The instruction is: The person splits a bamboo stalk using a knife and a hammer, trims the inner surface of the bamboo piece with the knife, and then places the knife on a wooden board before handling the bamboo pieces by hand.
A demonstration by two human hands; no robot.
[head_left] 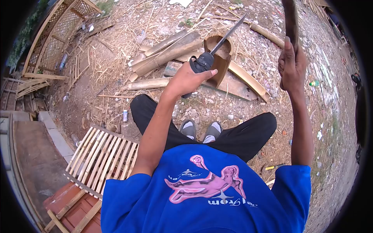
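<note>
My left hand point(188, 79) is wrapped round the black handle of a machete point(230, 33), its blade slanting up and to the right. Just beyond that hand stands a brown, hollowed piece of wood or wide bamboo point(222, 68), with the blade passing over its top; whether they touch I cannot tell. Raised at the right, my right hand point(293, 70) grips a dark wooden stick point(290, 19) that runs out of view at the top. Split bamboo lengths point(167, 58) and a curved bamboo strip point(248, 81) lie around the upright piece, beside a weathered plank point(237, 88).
A slatted wooden panel point(101, 157) lies at lower left, near a reddish door-like board point(72, 206). Lattice furniture point(54, 37) stands at upper left. A small can point(125, 115) and a yellow-handled tool point(273, 167) are on the littered ground point(318, 128).
</note>
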